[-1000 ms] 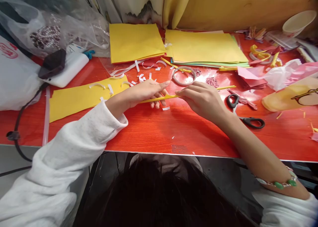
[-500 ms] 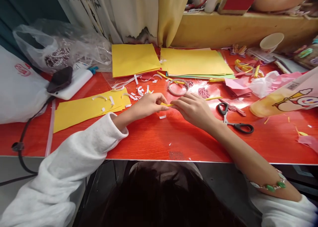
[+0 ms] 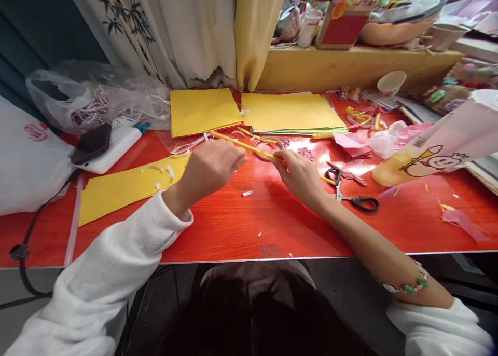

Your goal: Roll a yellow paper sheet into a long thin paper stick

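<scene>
My right hand (image 3: pixel 300 175) pinches a thin yellow paper strip (image 3: pixel 243 145) between thumb and fingers. The strip slants up to the left in front of the hand, and its other end pokes out on the right near black-handled scissors (image 3: pixel 337 186). Slightly smeared, my left hand (image 3: pixel 210 169) hovers just below the strip's far end with its back to me and its fingers curled closed. What those fingers hold, if anything, is hidden. Behind the strip lies a roll of clear tape (image 3: pixel 268 147). White paper scraps (image 3: pixel 247 193) dot the red table (image 3: pixel 229 231).
Two stacks of yellow paper (image 3: pixel 206 112) lie at the back, and cut yellow sheets (image 3: pixel 112 195) at left. A tall drink cup (image 3: pixel 431 148) leans in at right beside pink paper (image 3: pixel 352 146). A phone (image 3: pixel 91 144) and plastic bags (image 3: pixel 31 153) occupy the left.
My left hand has let go of the strip's near end, moved left and turned its back to me. More of the strip shows left of my right hand. The view has shifted slightly.
</scene>
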`<state>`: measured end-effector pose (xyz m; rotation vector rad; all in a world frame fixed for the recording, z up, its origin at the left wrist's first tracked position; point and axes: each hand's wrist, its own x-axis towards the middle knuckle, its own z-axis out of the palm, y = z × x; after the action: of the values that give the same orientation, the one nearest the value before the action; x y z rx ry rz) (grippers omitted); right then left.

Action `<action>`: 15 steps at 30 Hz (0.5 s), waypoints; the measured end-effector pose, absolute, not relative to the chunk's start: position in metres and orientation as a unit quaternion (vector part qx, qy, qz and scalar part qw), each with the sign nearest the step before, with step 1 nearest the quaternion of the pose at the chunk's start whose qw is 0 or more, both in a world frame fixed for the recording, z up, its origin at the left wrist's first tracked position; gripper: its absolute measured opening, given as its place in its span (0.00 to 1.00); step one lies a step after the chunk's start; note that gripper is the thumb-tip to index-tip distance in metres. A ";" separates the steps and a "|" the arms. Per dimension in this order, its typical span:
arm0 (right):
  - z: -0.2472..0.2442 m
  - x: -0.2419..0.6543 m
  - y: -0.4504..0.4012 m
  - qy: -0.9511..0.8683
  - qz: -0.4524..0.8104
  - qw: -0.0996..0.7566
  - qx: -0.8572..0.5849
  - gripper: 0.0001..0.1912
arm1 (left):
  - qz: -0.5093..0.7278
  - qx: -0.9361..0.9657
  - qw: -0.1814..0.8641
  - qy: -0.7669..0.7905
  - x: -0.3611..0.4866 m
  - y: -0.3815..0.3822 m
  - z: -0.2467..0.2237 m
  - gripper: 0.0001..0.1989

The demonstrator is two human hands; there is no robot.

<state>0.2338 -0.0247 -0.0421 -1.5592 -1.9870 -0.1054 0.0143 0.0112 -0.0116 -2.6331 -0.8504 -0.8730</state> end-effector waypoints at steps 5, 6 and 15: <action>-0.029 0.240 -0.021 -0.596 0.356 0.436 -0.572 0.06 | -0.097 -0.953 -0.096 -0.269 0.023 0.002 -0.025 0.17; -0.026 0.241 -0.020 -0.561 0.424 0.446 -0.554 0.06 | -0.077 -0.949 -0.135 -0.274 0.025 0.001 -0.028 0.15; -0.027 0.237 -0.021 -0.478 0.552 0.452 -0.512 0.08 | -0.055 -0.937 -0.080 -0.335 0.016 0.016 -0.027 0.06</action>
<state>0.2371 -0.0211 -0.0267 -1.2654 -1.1795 1.3632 0.0160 0.0157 -0.0274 -3.1038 -1.1106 -0.1821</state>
